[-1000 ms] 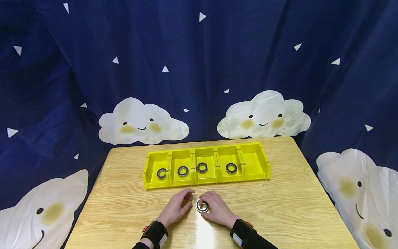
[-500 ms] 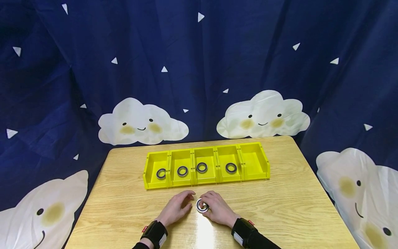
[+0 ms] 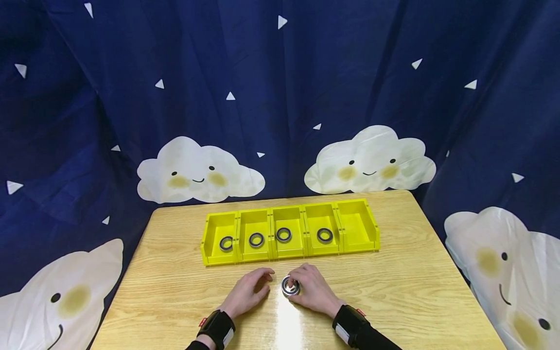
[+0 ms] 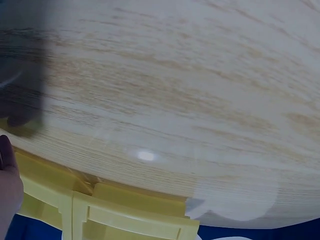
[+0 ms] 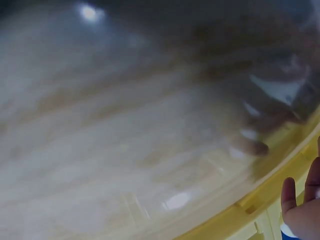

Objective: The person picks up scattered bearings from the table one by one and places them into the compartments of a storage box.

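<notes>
My right hand [image 3: 312,289] grips a metal ball bearing [image 3: 285,290] by its right side, thumb on the near edge and fingers over the far edge and the hole. The bearing is low over the wood table or on it; I cannot tell which. My left hand [image 3: 248,293] lies just left of the bearing, fingers loosely bent, apart from it and holding nothing. In the left wrist view part of the left hand [image 4: 9,192] shows at the left edge. Fingers of the right hand [image 5: 302,212] show at the right edge of the right wrist view, the bearing hidden there.
Beyond the hands stands a row of joined yellow bins [image 3: 356,224]. Single dark-rimmed bearings lie in the several bins left of the rightmost one, such as this bearing [image 3: 251,240]. A dark blue curtain [image 3: 280,97] with clouds hangs behind the wood table [image 3: 415,291].
My right hand has shifted slightly to the right and away from me, taking the bearing along and widening the gap to the left hand. The left hand has hardly moved.
</notes>
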A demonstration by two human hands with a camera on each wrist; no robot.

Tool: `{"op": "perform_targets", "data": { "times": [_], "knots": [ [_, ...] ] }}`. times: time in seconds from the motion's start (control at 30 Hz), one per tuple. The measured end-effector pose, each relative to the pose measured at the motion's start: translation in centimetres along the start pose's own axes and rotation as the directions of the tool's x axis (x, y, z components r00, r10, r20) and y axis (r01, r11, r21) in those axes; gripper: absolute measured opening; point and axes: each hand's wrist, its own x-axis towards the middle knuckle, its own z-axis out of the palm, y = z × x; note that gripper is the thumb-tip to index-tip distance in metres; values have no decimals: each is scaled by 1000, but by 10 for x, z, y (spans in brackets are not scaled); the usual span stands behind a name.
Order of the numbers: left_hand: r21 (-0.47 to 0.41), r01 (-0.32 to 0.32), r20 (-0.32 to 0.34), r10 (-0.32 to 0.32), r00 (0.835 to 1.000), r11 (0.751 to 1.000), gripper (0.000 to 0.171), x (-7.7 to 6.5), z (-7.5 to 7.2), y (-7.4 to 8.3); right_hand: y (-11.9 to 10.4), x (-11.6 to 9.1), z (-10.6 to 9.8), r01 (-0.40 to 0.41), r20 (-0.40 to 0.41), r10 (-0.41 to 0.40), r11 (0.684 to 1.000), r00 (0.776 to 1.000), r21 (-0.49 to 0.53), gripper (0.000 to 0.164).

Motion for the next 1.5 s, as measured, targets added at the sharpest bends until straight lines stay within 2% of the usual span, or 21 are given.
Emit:
{"op": "perform_targets", "data": {
  "times": [0.4, 0.6, 0.83, 1.17, 1.5],
  "knots": [
    [-14, 38, 21, -37, 999, 999, 36, 0, -2, 2, 12, -2, -15, -36, -46, 38, 999, 998, 29, 33],
    [-16, 26, 19, -26, 999, 1000, 35, 1, -2, 2, 20, -5, -20, -20, -81, 23, 999, 996, 30, 35],
    [-14, 22, 16, -22, 1000, 1000, 34, 3, -1, 4, 26, -10, -27, -62, -70, 63, 998, 996, 24, 34],
    [-11, 41, 23, -41, 999, 999, 34, 4, 0, 4, 26, -7, -32, -57, -73, 58, 998, 996, 18, 34],
    [-17, 28, 17, -28, 999, 999, 33, 5, 1, 2, 27, -4, -38, -76, -61, 78, 997, 995, 34, 32]
  ]
}}
